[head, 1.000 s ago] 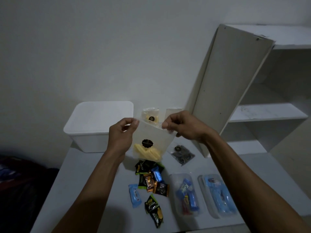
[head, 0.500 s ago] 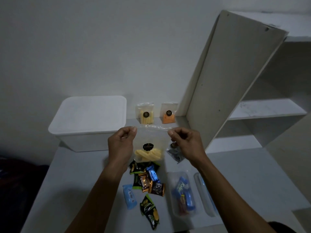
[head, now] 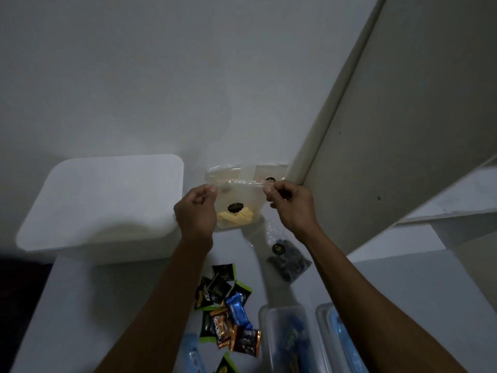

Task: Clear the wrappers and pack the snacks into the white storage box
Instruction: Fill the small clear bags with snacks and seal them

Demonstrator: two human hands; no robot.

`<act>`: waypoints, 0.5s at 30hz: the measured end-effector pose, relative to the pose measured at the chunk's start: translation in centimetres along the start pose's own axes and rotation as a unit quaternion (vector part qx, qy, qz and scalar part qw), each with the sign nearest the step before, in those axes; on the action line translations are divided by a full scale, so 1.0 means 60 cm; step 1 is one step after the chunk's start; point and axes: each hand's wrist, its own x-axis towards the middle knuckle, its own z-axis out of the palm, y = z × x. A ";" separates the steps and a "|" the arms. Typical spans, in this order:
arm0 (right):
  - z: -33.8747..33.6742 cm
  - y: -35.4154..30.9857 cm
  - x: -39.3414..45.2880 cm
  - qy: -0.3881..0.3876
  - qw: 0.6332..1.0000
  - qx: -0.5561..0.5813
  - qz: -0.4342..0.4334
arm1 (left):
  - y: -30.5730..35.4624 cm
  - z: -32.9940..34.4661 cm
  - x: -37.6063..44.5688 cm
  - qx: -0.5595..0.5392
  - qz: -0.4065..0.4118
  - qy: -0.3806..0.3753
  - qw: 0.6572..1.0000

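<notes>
I hold a clear pouch of yellow snack sticks with a black round label up in front of me. My left hand pinches its top left corner and my right hand pinches its top right corner. The white storage box stands at the left with its lid on. Behind the pouch, two more clear pouches lean at the wall, mostly hidden. A dark snack pouch lies on the table below my right hand. Several small wrapped snacks lie in a heap between my forearms.
Two clear plastic containers with blue packets sit at the lower right. A blue wrapped bar lies at the bottom edge. A white cabinet with an open door and shelves stands at the right. Something dark lies beyond the table's left edge.
The view has tilted up and moved closer. Both hands have kept their pinch on the pouch's top corners and the pouch's mouth now looks stretched between them.
</notes>
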 end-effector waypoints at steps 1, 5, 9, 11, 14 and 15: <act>0.009 0.007 0.021 -0.005 1.000 0.002 0.009 | -0.007 0.010 0.019 0.010 0.001 0.014 1.000; 0.047 0.047 0.092 -0.014 0.999 0.002 0.041 | -0.040 0.043 0.084 0.014 -0.037 0.065 0.997; 0.081 0.100 0.141 -0.022 0.998 -0.016 0.061 | -0.066 0.070 0.129 0.046 -0.060 0.105 0.992; 0.094 0.116 0.155 -0.029 0.997 -0.017 0.065 | -0.075 0.078 0.149 0.077 -0.051 0.115 0.989; 0.111 0.129 0.173 -0.034 0.996 0.003 0.077 | -0.086 0.089 0.176 0.087 -0.036 0.132 0.987; 0.116 0.132 0.179 -0.034 0.996 0.008 0.081 | -0.088 0.091 0.184 0.090 -0.037 0.135 0.986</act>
